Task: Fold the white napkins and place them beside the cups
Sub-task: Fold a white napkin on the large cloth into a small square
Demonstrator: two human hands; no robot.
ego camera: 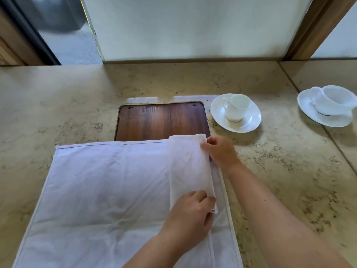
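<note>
A folded white napkin [188, 167] lies as a long narrow strip on the right part of a large spread-out white napkin [100, 186]. My left hand [190, 215] pinches the strip's near end. My right hand [220, 151] holds its far right edge, near the top corner. A white cup [236, 108] stands on a white saucer [249, 120] just beyond my right hand. A second white cup [336, 100] on its saucer [309, 105] stands at the far right.
A dark wooden tray [160, 120] lies on the beige stone counter [67, 105], its near edge under the large napkin. A pale wall panel and a wooden frame close the back. The counter seam runs past the right cup.
</note>
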